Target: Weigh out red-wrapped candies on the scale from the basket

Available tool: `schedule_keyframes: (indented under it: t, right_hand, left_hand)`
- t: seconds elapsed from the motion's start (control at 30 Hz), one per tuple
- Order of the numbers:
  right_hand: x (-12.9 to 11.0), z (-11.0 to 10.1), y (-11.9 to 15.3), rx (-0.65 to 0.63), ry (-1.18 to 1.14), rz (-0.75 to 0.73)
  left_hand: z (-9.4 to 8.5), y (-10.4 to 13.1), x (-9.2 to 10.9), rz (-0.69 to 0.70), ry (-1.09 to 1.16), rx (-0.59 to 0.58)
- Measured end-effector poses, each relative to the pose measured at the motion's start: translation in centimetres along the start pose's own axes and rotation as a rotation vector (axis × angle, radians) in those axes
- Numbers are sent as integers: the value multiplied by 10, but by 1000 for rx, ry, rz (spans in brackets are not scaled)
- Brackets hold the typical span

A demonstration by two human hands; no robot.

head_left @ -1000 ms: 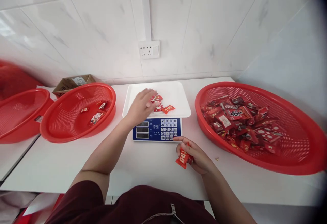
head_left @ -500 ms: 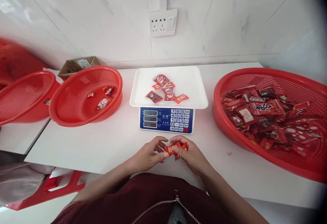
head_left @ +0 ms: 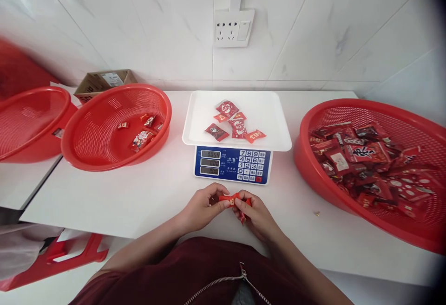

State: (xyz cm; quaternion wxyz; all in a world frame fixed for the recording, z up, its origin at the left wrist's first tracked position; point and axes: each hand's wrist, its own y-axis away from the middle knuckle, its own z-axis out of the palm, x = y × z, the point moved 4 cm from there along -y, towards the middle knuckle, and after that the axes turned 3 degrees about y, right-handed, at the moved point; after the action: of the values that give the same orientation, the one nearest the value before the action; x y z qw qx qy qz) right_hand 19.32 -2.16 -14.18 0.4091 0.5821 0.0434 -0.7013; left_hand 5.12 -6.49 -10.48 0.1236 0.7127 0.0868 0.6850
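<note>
One red packet [head_left: 229, 199] is pinched between my left hand [head_left: 200, 210] and right hand [head_left: 260, 217], the scale [head_left: 232, 165] just beyond; I judge it mid-handling: any next move calls for securing the right's second packet [head_left: 243, 218].

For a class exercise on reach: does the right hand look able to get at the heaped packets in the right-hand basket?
Probably yes: the right-hand basket is open-topped and nothing covers the heaped packets, though the right hand already grips a small orange-red packet.
</note>
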Motion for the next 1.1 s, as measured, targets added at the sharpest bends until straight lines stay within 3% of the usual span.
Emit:
schedule_keyframes:
  t: [0.2,0.67,0.77,0.93,1.03,1.1]
  right_hand:
    - [0,1,-1,10,117,-93]
    - [1,3,2,-66,90,-70]
    - [4,1,1,-16,-102,-23]
    - [6,0,-2,16,-277,52]
    - [6,2,-1,-11,-262,44]
    - [6,1,-1,-12,-252,28]
  left_hand:
    - [1,2,-1,-29,-199,-78]
    - [6,1,12,125,-451,-131]
    - [-6,-4,27,256,-564,-46]
    - [-36,-25,79,567,-767,265]
    - [-33,-51,111,722,-909,255]
    - [-25,-76,123,709,-1007,217]
